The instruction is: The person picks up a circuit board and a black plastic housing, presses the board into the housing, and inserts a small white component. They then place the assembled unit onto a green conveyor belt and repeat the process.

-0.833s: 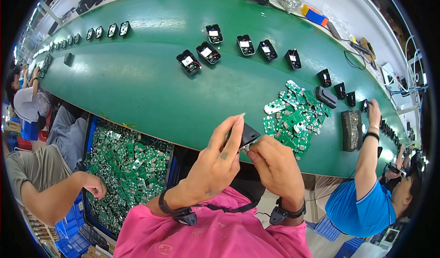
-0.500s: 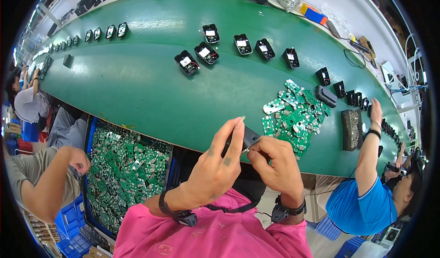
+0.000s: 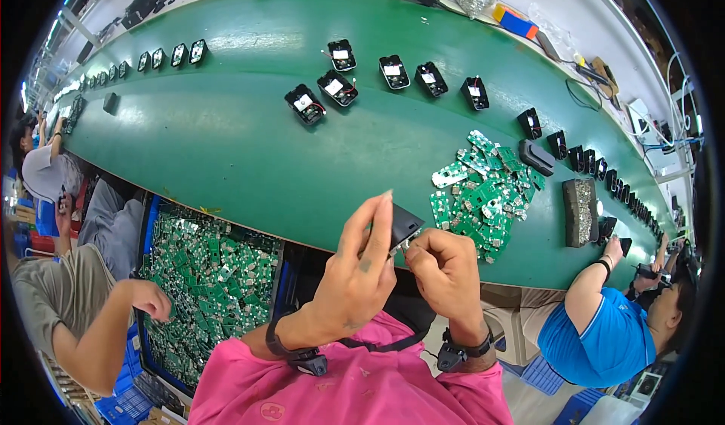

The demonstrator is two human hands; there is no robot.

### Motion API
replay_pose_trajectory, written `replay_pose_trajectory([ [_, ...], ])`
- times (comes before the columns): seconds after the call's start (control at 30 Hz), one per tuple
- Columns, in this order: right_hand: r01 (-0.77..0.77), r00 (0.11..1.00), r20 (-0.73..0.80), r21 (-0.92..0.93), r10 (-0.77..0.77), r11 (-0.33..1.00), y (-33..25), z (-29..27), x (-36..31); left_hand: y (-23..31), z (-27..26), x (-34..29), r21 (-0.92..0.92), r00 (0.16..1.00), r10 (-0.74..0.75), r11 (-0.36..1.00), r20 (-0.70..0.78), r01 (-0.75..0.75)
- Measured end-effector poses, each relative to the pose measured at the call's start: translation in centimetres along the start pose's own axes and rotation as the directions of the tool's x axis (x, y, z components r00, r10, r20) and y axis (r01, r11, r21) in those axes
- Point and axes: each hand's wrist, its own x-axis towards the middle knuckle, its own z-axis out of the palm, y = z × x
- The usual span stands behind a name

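My left hand (image 3: 353, 263) grips a black plastic housing (image 3: 405, 223) above the bench's near edge, its fingers wrapped along the left side. Against the lower right end of this housing, my right hand (image 3: 445, 270) is closed in a pinch. Small pale or metallic parts show between the hands, but what the right fingertips hold is too small to make out. Just to the right of my hands lies a heap of green circuit boards (image 3: 483, 198). Farther off stand several open black housings (image 3: 305, 106) with white labels and red wires inside.
A dark closed case (image 3: 537, 157) and a dark block with a speckled face (image 3: 579, 214) sit right of the heap. Rows of black housings (image 3: 178, 54) run along the green bench (image 3: 234, 123). A blue-rimmed bin of boards (image 3: 215, 274) stands lower left. Co-workers sit on both sides.
The housing in my hands has turned to show more of its flat face. On the right, a co-worker's arm has dropped toward the bench edge. On the left, a co-worker's hand has moved over the bin.
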Motion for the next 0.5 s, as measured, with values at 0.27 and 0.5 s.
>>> replay_pose_trajectory([
  [0.27,0.168,0.986,0.023,-0.132,-0.167,0.977,-0.1,0.2,0.0,-0.7,0.0,-0.1,0.011,0.999,0.026,1.000,0.030,-0.026],
  [0.5,0.116,0.993,0.012,-0.130,-0.116,0.985,2.2,1.3,0.3,-2.6,0.5,-0.8,-0.085,0.988,-0.140,0.986,0.061,0.145],
])
